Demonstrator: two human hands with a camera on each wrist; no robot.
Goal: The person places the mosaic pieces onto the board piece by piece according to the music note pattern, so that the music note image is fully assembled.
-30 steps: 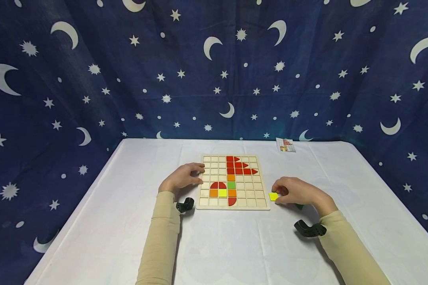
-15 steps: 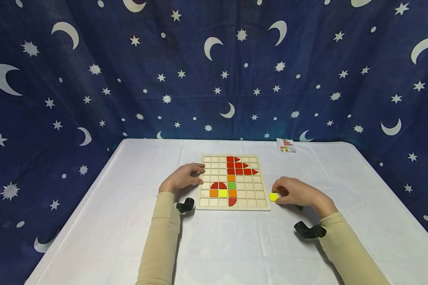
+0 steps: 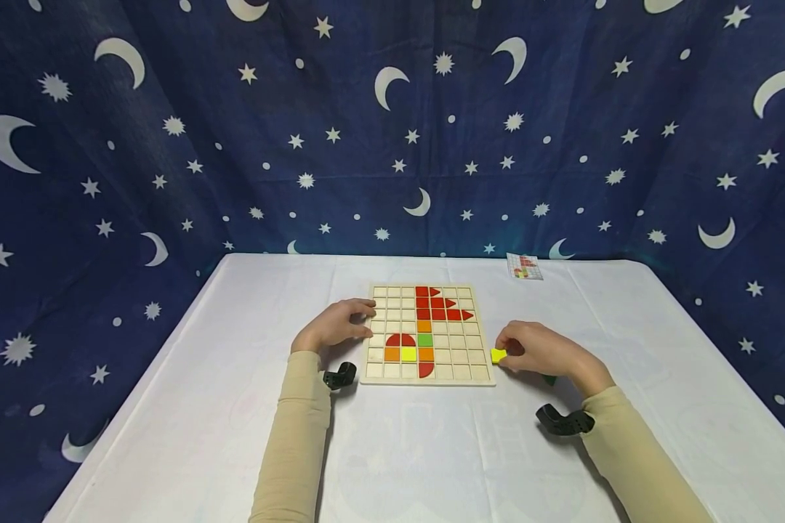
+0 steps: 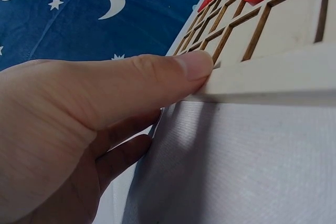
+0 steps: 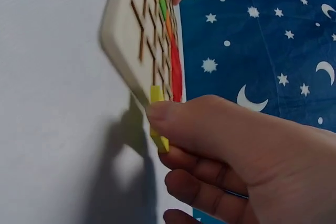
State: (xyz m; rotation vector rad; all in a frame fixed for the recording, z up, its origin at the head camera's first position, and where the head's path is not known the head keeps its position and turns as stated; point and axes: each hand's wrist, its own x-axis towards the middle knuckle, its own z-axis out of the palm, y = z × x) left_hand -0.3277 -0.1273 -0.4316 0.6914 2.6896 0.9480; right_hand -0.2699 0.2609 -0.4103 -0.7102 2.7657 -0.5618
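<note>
A wooden grid board lies on the white table with red, orange, green and yellow pieces in its cells. My left hand rests at the board's left edge. In the left wrist view its nearly straight thumb touches the rim, other fingers lower down. My right hand pinches a yellow square tile between thumb and fingertips, just off the board's right edge. That tile shows tilted in the right wrist view, a shadow on the cloth beside it. A dark green piece lies partly hidden under the right hand.
A small printed card with a coloured grid pattern lies near the table's far edge, right of the board. Behind the table hangs a dark blue curtain with moons and stars. A black wrist camera juts from the right sleeve.
My right hand has shifted slightly left and away from me, and the yellow tile it pinches has moved with it, now tilted. The left hand and the board have stayed put.
</note>
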